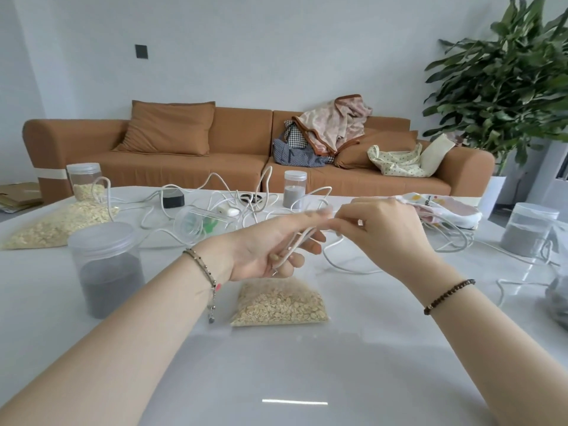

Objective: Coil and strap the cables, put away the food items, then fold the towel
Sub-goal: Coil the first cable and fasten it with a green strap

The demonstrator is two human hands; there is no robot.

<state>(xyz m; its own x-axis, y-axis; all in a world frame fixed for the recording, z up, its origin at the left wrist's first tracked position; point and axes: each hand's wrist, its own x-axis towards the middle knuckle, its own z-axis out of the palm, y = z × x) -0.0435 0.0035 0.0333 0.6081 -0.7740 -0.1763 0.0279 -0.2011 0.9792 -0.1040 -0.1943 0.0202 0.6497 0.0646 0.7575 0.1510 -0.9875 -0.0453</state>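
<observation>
Clear plastic bag of oats (278,302) is lying low centre on the table (276,379). Just above, the left hand (261,250) is curling round loops of white cable (296,242); the right hand (384,229) is pinching the same cable beside it. Farther right, the towel (445,210) is lying crumpled.

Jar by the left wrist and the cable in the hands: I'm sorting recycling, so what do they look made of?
Jar: likely clear plastic, slightly cloudy, with a frosted translucent lid; grey powder shows through its wall. Cable: white with a smooth matte sheath, probably soft plastic or rubber, since it bends into loose loops.
</observation>
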